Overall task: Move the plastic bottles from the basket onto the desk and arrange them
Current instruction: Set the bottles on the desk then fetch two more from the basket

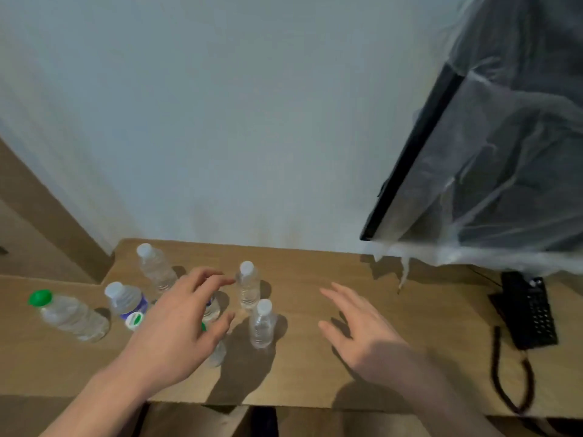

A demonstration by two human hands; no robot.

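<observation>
Your left hand (176, 323) hovers over the bottles (247, 287), fingers (214, 280) spread and loosely curved, gripping nothing, placed to reach the cluster on the left half of the tabletop (315, 367). Your right hand (359, 326) hangs over bare wood, fingers straight, empty. All visible bottles stand upright, near one another. No basket is in view. Judgement: only spacing remains.

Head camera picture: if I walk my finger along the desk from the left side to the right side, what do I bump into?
Green-capped bottle → blue-labelled bottle → far white-capped bottle → left hand → two more white-capped bottles, one behind and one in front → right hand → black telephone.
</observation>
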